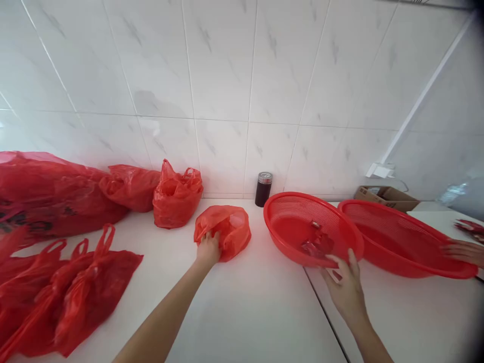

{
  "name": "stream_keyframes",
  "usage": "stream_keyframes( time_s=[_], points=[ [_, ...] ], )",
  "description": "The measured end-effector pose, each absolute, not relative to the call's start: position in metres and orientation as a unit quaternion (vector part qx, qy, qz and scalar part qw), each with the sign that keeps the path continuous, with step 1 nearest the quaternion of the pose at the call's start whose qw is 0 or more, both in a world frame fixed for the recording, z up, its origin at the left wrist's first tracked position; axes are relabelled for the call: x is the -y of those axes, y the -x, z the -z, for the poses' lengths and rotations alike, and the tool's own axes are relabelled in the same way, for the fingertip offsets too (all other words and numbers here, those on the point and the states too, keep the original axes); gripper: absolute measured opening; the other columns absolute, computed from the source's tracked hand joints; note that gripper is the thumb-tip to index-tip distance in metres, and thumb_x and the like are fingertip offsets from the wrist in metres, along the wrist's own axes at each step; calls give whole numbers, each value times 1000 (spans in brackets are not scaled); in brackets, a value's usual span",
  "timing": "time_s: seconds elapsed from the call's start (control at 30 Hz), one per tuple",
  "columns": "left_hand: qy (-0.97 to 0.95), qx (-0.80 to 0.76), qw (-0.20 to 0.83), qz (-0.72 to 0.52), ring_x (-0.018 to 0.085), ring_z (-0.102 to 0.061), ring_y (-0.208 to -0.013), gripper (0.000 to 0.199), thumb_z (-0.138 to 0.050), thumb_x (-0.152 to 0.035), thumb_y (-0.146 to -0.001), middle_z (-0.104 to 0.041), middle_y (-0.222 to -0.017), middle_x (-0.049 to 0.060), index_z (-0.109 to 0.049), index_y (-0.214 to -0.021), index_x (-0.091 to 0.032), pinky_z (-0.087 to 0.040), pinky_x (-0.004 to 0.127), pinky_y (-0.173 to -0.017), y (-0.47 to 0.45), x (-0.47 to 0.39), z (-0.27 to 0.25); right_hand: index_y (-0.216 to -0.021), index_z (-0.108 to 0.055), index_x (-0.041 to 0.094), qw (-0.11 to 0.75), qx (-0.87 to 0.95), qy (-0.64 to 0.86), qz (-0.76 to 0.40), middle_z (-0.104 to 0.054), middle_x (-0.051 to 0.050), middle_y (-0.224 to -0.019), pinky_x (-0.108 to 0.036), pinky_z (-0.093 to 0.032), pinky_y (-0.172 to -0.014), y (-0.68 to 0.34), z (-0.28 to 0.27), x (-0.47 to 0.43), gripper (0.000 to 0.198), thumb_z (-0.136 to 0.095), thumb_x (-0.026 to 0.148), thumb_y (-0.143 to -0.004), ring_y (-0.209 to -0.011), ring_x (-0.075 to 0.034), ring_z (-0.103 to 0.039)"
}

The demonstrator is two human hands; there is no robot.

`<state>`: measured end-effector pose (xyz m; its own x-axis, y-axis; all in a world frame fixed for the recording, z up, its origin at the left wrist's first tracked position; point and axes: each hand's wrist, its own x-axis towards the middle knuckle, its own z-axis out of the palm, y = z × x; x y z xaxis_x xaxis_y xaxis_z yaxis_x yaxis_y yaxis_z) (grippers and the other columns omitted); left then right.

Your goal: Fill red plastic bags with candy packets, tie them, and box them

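My left hand (208, 248) has its fingers closed on the near-left edge of a thin red plastic bag (236, 239), whose mouth gapes on the white table. At the near rim of a round red plastic basket (280, 242), my right hand (346, 287) has its fingers curled over the edge. Several small, shiny red packets (319, 244) lie at the bottom of that basket. A small dark red piece (336, 275) shows between my right thumb and fingers; whether I hold it or it lies behind, I cannot tell.
Filled red bags (177, 199) line the wall at left, with flat red bags (94, 287) nearer. A black jar (263, 189) stands behind. Another person's hand (463, 250) touches a second red basket (397, 232). A cardboard box (401, 199) and a table seam (325, 307) are at right.
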<state>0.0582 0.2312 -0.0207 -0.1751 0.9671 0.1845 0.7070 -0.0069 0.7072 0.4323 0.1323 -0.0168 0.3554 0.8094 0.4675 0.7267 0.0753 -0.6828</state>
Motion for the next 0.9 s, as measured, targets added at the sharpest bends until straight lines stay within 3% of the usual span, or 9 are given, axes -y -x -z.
stream_keyframes(
  time_s=[0.1, 0.17, 0.3, 0.37, 0.5, 0.63, 0.73, 0.8, 0.9],
  points=[
    [-618, -677, 219, -334, 20, -62, -92, 20, -63, -31, -87, -65, -99, 5, -64, -97, -14, -51, 41, -82, -43, -221, 22, -134, -48, 26, 431, 570, 698, -39, -4, -14, -160, -62, -40, -98, -410, 7, -114, 64, -57, 59, -80, -143, -42, -18],
    [-619, -660, 250, -346, 20, -62, -84, 14, -64, -29, -84, -65, -86, 4, -64, -83, -15, -49, 38, -78, -36, -211, 19, -130, -52, 25, 455, 585, 671, -15, -9, -14, -159, -64, -33, -103, -383, 0, -98, 56, -56, 56, -83, -144, -40, -17],
    [-613, -595, 321, -409, 22, -61, -82, 13, -60, -31, -82, -67, -82, 5, -62, -78, -19, -46, 34, -76, -38, -180, 5, -116, -59, 25, 454, 701, 548, -44, -32, -11, -151, -52, -39, -105, -306, -2, -77, 30, -53, 40, -90, -139, -31, -33],
    [-606, -567, 352, -433, 20, -60, -80, 18, -58, -37, -84, -65, -82, 3, -61, -82, -20, -46, 32, -74, -43, -159, -6, -119, -59, 28, 428, 756, 491, -63, -30, -9, -152, -48, -43, -103, -267, 0, -74, 29, -53, 32, -90, -138, -29, -36],
    [-507, -433, 529, -525, 15, -57, -72, 20, -61, -43, -83, -61, -78, -1, -59, -85, -23, -47, 28, -67, -40, -120, -25, -126, -55, 31, 432, 791, 431, -48, -18, -6, -158, -61, -33, -108, -209, 8, -88, 41, -58, 26, -86, -143, -36, -22],
    [-292, -223, 686, -628, 14, -60, -76, 20, -77, -31, -71, -64, -84, -1, -62, -82, -25, -50, 27, -68, -21, -96, -25, -142, -37, 27, 441, 772, 449, -89, -24, -13, -156, -64, -35, -104, -182, 25, -113, 62, -58, 24, -83, -141, -37, -26],
    [-226, -190, 711, -638, 14, -62, -71, 25, -82, -22, -63, -65, -77, -2, -65, -81, -24, -52, 25, -63, -8, -90, -18, -142, -37, 30, 457, 790, 398, -90, -45, -9, -145, -61, -34, -108, -179, 37, -127, 60, -51, 17, -85, -135, -31, -39],
    [-178, -177, 692, -676, 12, -63, -69, 28, -82, -20, -62, -67, -80, -2, -66, -86, -24, -52, 23, -59, 2, -88, -17, -141, -38, 30, 487, 788, 362, -106, -55, -8, -135, -55, -41, -105, -185, 39, -130, 57, -47, 15, -87, -127, -26, -50],
    [-114, -141, 643, -744, 8, -63, -67, 28, -78, -17, -65, -68, -81, -5, -65, -88, -25, -52, 18, -58, 19, -84, -17, -139, -43, 29, 500, 783, 348, -128, -56, -8, -134, -48, -47, -101, -195, 35, -127, 53, -44, 15, -88, -125, -23, -52]
  ],
)
